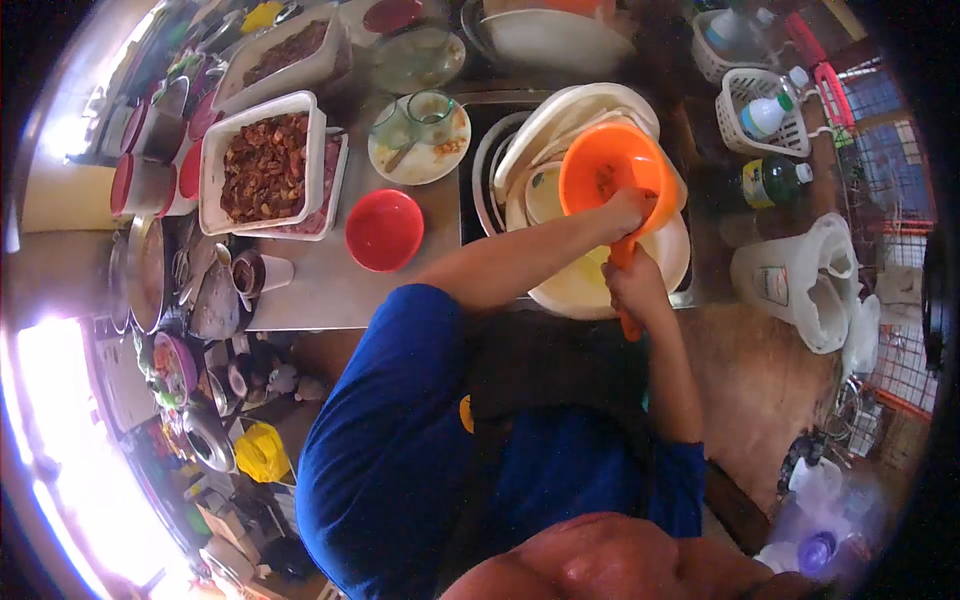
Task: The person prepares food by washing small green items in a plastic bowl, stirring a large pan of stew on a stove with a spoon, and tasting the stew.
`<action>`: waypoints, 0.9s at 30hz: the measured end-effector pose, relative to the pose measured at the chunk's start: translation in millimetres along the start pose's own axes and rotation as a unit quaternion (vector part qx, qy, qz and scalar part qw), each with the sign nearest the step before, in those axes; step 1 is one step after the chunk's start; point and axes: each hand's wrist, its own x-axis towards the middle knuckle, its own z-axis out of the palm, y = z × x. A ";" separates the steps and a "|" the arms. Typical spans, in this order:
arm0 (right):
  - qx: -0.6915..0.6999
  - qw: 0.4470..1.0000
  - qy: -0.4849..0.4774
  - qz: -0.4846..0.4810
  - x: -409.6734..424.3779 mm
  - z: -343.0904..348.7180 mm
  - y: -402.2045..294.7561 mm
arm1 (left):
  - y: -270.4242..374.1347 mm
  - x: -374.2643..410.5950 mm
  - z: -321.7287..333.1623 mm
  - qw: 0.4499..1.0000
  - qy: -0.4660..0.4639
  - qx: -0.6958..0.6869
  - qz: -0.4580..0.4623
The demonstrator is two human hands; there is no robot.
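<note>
My right hand [637,285] is closed around the handle of an orange plastic dipper [574,161], which is over the sink. At the near inside wall of the dipper is my left hand [628,214]; its fingers are partly hidden, so their grip is unclear. Small dark bits show inside the dipper. Beneath it, a pale basin [559,289] with yellowish liquid stands in the sink, beside stacked white plates [536,124] and a metal bowl [484,187]. A red bowl [385,230] rests on the steel counter, left of the sink.
Left, a white tub [322,161] holds cut meat. A soiled plate [420,169] carries glasses and a utensil. To the right are a white basket [799,127] with a bottle, a green bottle [780,180] and a plastic-lined container [757,262]. Pans and spoons crowd the far left.
</note>
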 end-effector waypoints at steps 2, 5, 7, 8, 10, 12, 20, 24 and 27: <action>0.023 1.000 -0.013 0.016 -1.7 3.2 -3.1 | -2.7 0.9 -2.4 1.000 0.002 -0.013 0.000; 0.014 0.999 -0.018 0.025 -0.7 6.1 -0.5 | -9.8 1.3 -6.3 0.999 -0.022 -0.048 0.001; -0.015 0.999 -0.020 0.029 2.6 8.1 5.1 | -7.2 -4.9 -7.6 0.999 -0.036 -0.038 0.010; 0.004 0.999 -0.021 0.034 1.1 10.2 5.6 | -5.5 -5.7 -6.9 0.999 -0.013 -0.025 -0.018; 0.039 0.998 -0.018 0.039 -3.9 10.8 -2.6 | 0.2 -2.5 -3.7 0.997 0.028 0.001 -0.068; 0.050 0.999 -0.011 0.014 0.6 13.9 5.2 | -2.7 4.2 -0.5 0.996 0.059 -0.037 -0.063; 0.181 0.978 -0.093 0.034 5.2 7.3 9.1 | 13.6 6.6 -28.6 0.890 0.008 -0.422 -0.170; 0.240 0.962 -0.127 0.039 2.3 3.8 8.4 | 17.7 9.8 -48.9 0.884 -0.021 -0.442 -0.153; 0.258 0.955 -0.145 0.034 0.5 4.2 6.1 | 15.0 16.5 -66.6 0.888 -0.038 -0.435 -0.144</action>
